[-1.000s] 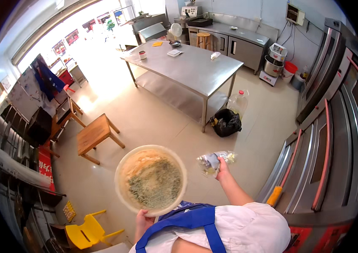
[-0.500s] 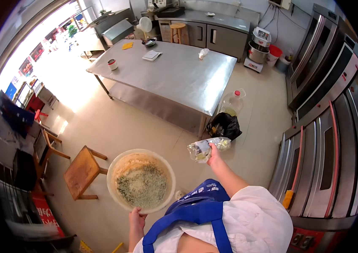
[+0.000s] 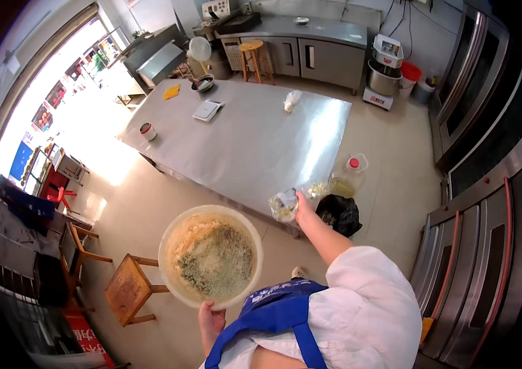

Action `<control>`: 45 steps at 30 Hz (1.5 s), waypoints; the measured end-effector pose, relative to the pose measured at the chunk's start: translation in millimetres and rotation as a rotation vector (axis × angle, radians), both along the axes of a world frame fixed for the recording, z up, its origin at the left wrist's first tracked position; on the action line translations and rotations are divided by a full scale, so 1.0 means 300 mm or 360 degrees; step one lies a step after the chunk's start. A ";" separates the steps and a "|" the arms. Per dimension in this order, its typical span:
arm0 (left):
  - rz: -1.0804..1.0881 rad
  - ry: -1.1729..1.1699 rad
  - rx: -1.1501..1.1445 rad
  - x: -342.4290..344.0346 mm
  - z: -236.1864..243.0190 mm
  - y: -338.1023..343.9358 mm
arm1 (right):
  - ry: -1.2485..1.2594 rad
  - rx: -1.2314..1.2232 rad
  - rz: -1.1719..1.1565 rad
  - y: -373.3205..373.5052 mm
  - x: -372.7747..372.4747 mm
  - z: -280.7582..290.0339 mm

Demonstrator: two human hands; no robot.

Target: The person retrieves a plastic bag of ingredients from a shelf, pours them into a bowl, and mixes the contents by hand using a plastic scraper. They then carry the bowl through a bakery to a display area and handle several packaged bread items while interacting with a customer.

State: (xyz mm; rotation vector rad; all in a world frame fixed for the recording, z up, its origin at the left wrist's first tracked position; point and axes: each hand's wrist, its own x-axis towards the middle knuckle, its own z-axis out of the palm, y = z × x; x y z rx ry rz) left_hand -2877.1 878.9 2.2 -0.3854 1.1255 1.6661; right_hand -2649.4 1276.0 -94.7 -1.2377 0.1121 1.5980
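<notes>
My left hand (image 3: 212, 317) is closed on the near rim of a wide, pale round basin (image 3: 256, 249), carried in front of my apron. A heap of green bits (image 3: 218, 261) mixed with a beige, powdery material lies inside it. Out ahead, my right hand (image 3: 303, 209) grips a crinkled clear plastic bag (image 3: 283, 205) with a little greenish stuff showing through. In the picture the bag overlaps the near right corner of the steel table (image 3: 242, 147); whether it touches the top I cannot tell.
Beside the table's near right corner are a black plastic bag (image 3: 340, 215) and a clear jug with a red cap (image 3: 348, 178). A wooden stool (image 3: 128, 289) stands left of the basin. Steel ovens (image 3: 476, 246) line the right side. A scale (image 3: 207, 111) and a can (image 3: 148, 131) rest on the table.
I have moved closer to the table, carrying the basin along. The plastic bag in my right hand has gone forward, from above the floor to the table's near corner.
</notes>
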 end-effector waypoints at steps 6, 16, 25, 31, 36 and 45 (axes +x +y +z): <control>-0.0119 0.0054 -0.0060 0.051 0.075 0.222 | -0.0483 -0.0075 0.0104 0.148 -0.005 -0.100; -0.0659 0.0150 -0.0146 -0.034 0.023 0.610 | -0.0526 -0.0035 0.0452 0.121 0.215 -0.188; -0.1094 -0.0210 -0.0120 0.040 -0.144 1.316 | -0.0533 -0.0113 -0.0173 -0.194 0.719 0.000; -0.0971 -0.0267 -0.0121 0.462 -0.097 1.596 | -0.0306 -0.0114 -0.0677 -0.543 1.145 -0.029; -0.0723 -0.0304 0.0132 0.874 -0.276 1.685 | -0.0286 -0.0152 -0.0845 -0.730 1.489 -0.030; -0.0430 -0.0447 -0.0097 1.342 -0.278 1.807 | -0.0763 -0.0082 -0.0886 -0.724 1.880 0.454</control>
